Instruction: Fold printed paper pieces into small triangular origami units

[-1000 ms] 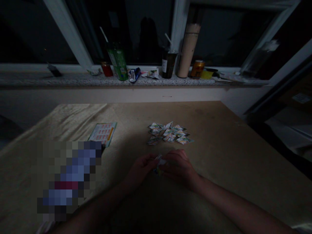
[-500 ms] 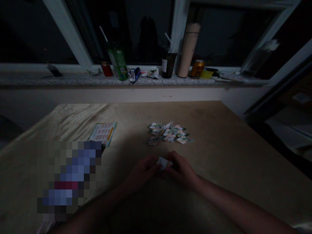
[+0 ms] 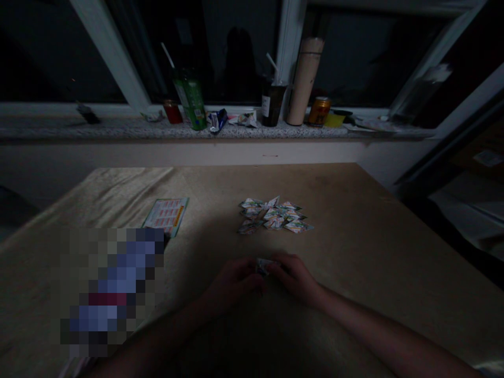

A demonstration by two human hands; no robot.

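Between my hands, low over the front middle of the table, is a small piece of folded printed paper (image 3: 265, 264). My left hand (image 3: 238, 277) pinches its left side with thumb and fingers. On the right side, my right hand (image 3: 293, 273) grips it, the thumb lying across the near face. The fingers partly cover the paper, and dim light hides its exact shape. Just beyond my hands, several pointed folded paper pieces (image 3: 274, 216) with coloured print lie in a close group on the table (image 3: 338, 210).
A printed sheet or pad (image 3: 167, 214) lies at the left, beside a blurred-out blue object (image 3: 122, 273). Along the windowsill (image 3: 236, 132) stand a green bottle (image 3: 191, 102), a dark cup with a straw (image 3: 272, 105), a tall pink flask (image 3: 305, 81) and an orange can (image 3: 318, 111).
The folded paper has tipped flatter, and less of its pale face shows. My right hand has dropped slightly, and my fingers have shifted around the paper. Everything else stays in place.
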